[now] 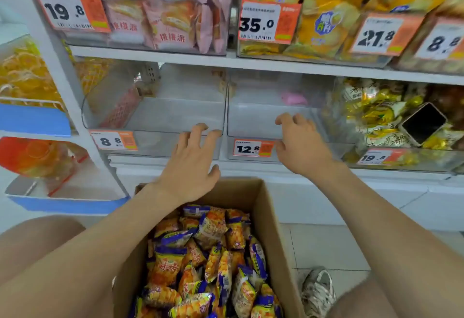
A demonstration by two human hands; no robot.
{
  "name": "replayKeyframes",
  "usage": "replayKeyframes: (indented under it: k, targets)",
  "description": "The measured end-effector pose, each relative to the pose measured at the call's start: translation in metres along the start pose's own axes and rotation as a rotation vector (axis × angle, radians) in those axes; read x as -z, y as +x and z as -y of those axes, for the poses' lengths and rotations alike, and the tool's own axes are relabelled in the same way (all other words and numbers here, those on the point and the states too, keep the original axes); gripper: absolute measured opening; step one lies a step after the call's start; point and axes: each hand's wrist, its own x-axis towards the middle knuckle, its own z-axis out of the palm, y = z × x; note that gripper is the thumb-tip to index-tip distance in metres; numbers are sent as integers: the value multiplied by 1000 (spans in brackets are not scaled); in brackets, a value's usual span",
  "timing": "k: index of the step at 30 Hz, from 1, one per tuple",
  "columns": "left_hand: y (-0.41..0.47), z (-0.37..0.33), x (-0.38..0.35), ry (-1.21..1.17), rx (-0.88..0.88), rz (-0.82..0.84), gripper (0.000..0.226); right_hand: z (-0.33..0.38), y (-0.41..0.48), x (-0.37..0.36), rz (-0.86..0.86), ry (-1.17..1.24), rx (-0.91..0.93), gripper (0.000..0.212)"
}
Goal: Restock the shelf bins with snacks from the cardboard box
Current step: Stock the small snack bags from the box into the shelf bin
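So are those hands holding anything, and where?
No snacks. The right hand seems to pinch the 12.8 bin at its front rim; the left hand reaches the 8.8 bin, grip unclear.

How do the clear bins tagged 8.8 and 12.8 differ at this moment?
The clear plastic bin tagged 8.8 looks empty; the clear plastic bin tagged 12.8 holds a pink packet at its back. The left hand reaches the 8.8 bin's front rim, fingers spread; the right hand grips the 12.8 bin's front wall. Both share one shelf.
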Motion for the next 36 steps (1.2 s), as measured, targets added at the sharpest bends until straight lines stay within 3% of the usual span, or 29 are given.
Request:
replayKeyframes:
  k: [5, 8, 12, 17, 24, 28, 33, 36]
  targets:
    - [24, -9, -6, 162, 33, -19, 64, -32, 11, -8, 46, 93, -38, 27]
    - [23, -9, -7, 107, 60, 19, 65, -45, 8, -11, 87, 121, -7, 14]
    - [9, -8, -17, 99, 23, 77, 73, -47, 8, -13, 122, 89, 52, 15]
    - [6, -11, -22, 89, 8, 42, 76, -44, 18, -12, 128, 69, -6, 16]
    - [11, -25, -12, -20, 144, -108, 89, -41, 8, 0, -40, 93, -24, 28]
    - [6, -33, -8, 16, 133, -153, 79, -42, -14, 3, -9, 111, 41, 27]
    - [-13, -36, -16, 48, 122, -79, 46, -35, -39, -7, 65, 60, 81, 24]
    - [-23, -36, -19, 40, 98, -66, 45, -30, -50, -9, 76, 27, 89, 15]
